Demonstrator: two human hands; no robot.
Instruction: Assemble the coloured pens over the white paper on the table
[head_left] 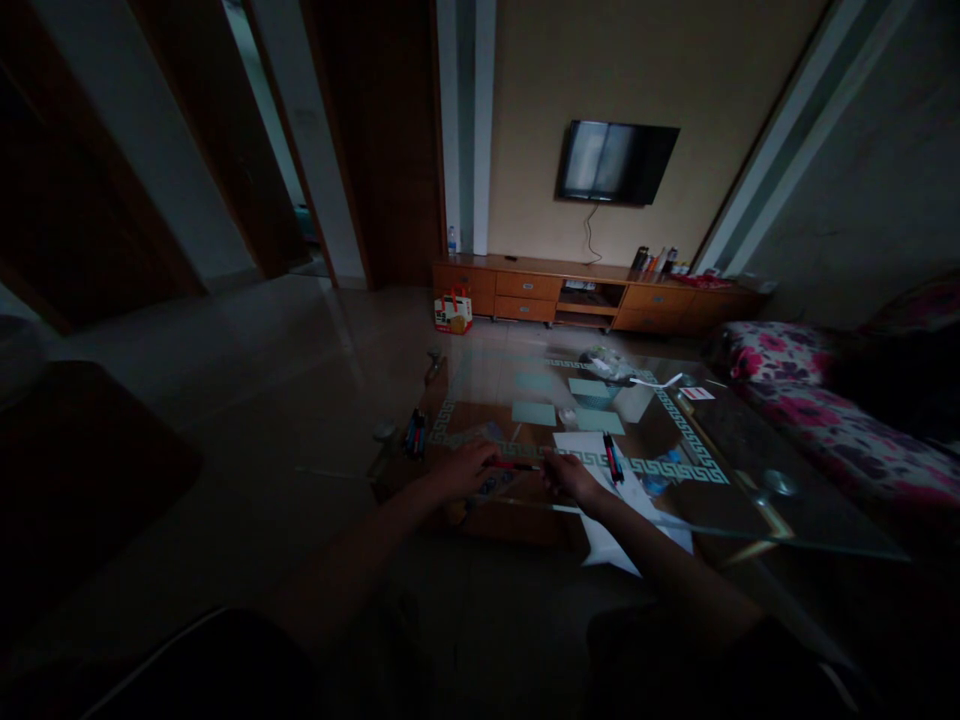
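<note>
Above the near edge of the glass table (495,502), my left hand (471,468) and my right hand (568,476) face each other with fingers closed. A thin red and dark pen (517,464) stretches between them, one end in each hand. Dim light blurs its details. White paper (637,500) lies beneath and beside my right forearm, hanging over the table edge. On that paper rests a small group of red and dark pens (613,460). Left of my left hand sits another bunch of dark and blue pens (414,436) near the table's corner.
A crumpled plastic bag (606,364) and a white strip (658,382) lie at the table's far side, near a small card (697,394). Beyond stand a carton (453,312) and a wooden TV cabinet (525,285). A flowered sofa (832,420) is at the right.
</note>
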